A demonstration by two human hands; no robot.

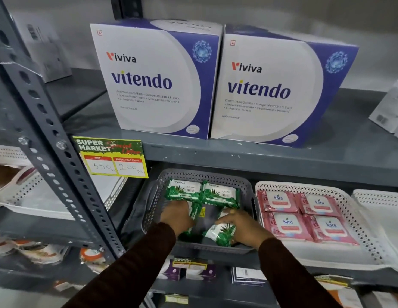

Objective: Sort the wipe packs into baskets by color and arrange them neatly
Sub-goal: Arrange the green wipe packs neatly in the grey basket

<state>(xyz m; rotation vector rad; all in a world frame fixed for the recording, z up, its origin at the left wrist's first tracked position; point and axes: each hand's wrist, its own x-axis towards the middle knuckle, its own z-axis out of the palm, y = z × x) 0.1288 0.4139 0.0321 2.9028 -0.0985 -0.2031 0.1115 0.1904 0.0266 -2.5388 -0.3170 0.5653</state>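
A grey perforated basket [200, 174] on the middle shelf holds several green wipe packs [220, 194]; two lie side by side at its back. My left hand [177, 215] presses down on a green pack at the front left of the basket. My right hand [240, 225] grips another green pack [222, 234], tilted, at the front right. To the right, a white perforated basket [358, 221] holds several pink wipe packs [280, 202] in two neat rows.
Two large white-and-purple boxes [156, 85] stand on the shelf above. A yellow price tag [113, 158] hangs from that shelf's edge. A slotted grey upright [51, 141] rises at left, with white baskets [27, 196] beyond it. Another white basket [382, 201] sits far right.
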